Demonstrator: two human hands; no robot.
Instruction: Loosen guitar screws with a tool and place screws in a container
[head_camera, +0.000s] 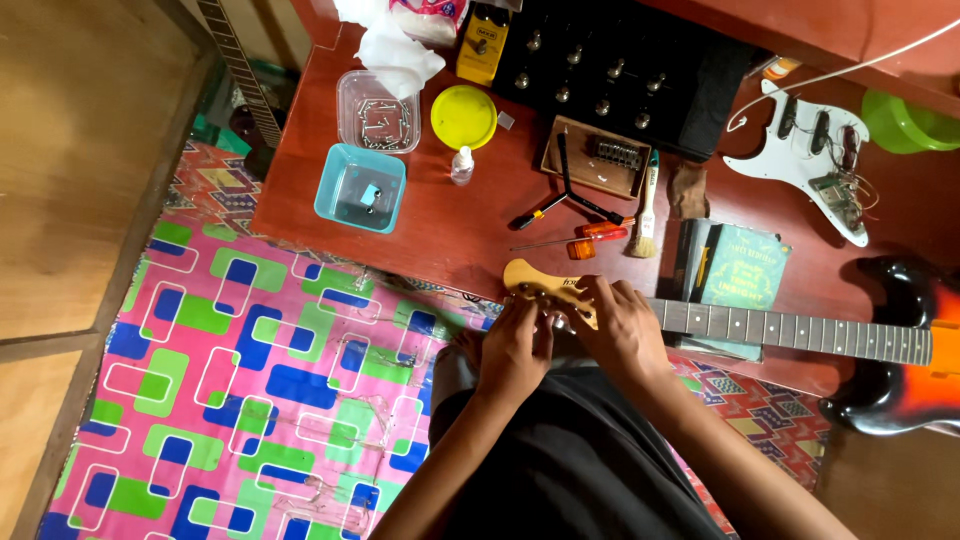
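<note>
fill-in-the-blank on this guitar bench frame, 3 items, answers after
1. Both hands, left hand and right hand, rest on the guitar's ____.
2. The clear plastic tub beside the yellow lid holds metal ____.
3. The white pickguard lies ____ the guitar body, on the table.

Answers: headstock; screws; apart from

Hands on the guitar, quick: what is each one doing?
Left hand: fingers curled on the guitar headstock; whether it holds anything small cannot be told.
Right hand: closed around the headstock where it meets the guitar neck.
</note>
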